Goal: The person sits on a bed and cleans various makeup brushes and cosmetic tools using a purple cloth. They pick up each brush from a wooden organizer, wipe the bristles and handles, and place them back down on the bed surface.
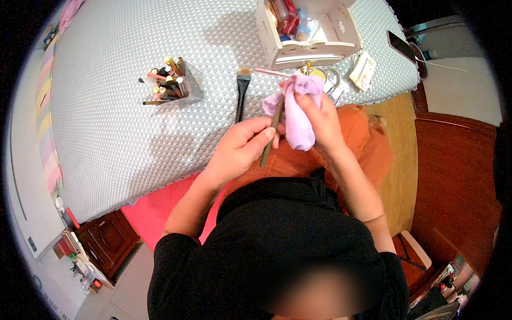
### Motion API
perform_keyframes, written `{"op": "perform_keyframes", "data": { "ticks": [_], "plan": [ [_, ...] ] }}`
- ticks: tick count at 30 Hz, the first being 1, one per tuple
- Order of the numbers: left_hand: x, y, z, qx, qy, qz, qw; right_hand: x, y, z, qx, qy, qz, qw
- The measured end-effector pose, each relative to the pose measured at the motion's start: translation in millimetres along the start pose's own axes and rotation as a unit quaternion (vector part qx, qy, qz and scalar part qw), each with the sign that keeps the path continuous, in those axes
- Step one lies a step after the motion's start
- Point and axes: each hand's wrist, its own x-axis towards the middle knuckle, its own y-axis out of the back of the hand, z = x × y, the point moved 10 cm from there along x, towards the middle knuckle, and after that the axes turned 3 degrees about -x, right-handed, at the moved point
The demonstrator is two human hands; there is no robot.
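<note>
1. Lilac cloth [300, 128], just right of centre in the frame: bunched and clamped in the right hand [326, 121], thumb pressed on top, loose fold hanging below. Apparently gathered thick for a soft, firm hold.
2. Olive-brown rod [273, 128], probably a makeup-brush handle, near the centre: pinched between thumb and fingers of the left hand [240, 146], tilted, upper end against the cloth, lower end free. Gripped partway down, likely for steadiness while leaving the upper part to the cloth. Cannot tell its depth within the folds.
3. Flat makeup brush [242, 90], upper centre: lying on the grey-white textured cover [117, 106], bristles toward the top of the frame, handle running down to the left hand; seemingly laid within easy reach.
4. Clear holder [193, 88], upper left of centre: packed with slim brushes and pencils [168, 82], presumably for keeping small tools together.
5. White box [320, 52], top of the frame: holding a red packet [289, 18] and other small items, walls probably useful for containing loose pieces.
6. Dark phone [401, 47], upper right: lying near the cover's edge, perhaps well apart from both hands for safety.
</note>
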Motion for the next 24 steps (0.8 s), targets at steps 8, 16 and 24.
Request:
{"op": "perform_keyframes", "data": {
  "ticks": [8, 16, 24],
  "plan": [
    [-1, 6, -9, -0.067, -0.018, 0.020, 0.997, -11, -26, -11, -0.028, 0.070, -0.033, 0.997],
    [-11, 81, 21, 0.399, -0.156, 0.299, 0.853, -14, 16, 6, -0.042, 0.039, 0.075, 0.996],
    [10, 96, -2, 0.474, -0.122, 0.314, 0.814, -20, 10, 22, -0.059, 0.024, 0.046, 0.997]
  ]
}}
